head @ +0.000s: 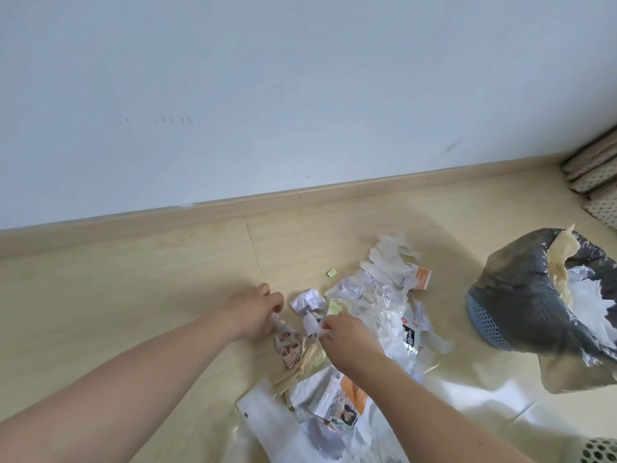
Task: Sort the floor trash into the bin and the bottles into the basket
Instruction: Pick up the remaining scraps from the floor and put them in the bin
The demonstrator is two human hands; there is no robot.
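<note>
Pale wood floor (133,279) under a white wall: our left hand (253,310) pinches a printed wrapper (287,345), our right hand (344,332) curls round a white paper scrap (312,325). The lined bin (534,295) stands well off to the right (nearer our right hand), the trash heap (384,295) between; we see no bottles.

A room in a home, by the look of it; pale wood-look plank floor (133,295) meets a matching skirting board (300,195) under a plain white wall (267,78), lightly scuffed; household litter (384,295) lies strewn near a blue lattice bin (484,324) at the right, lined with a dark bag (521,285).
</note>
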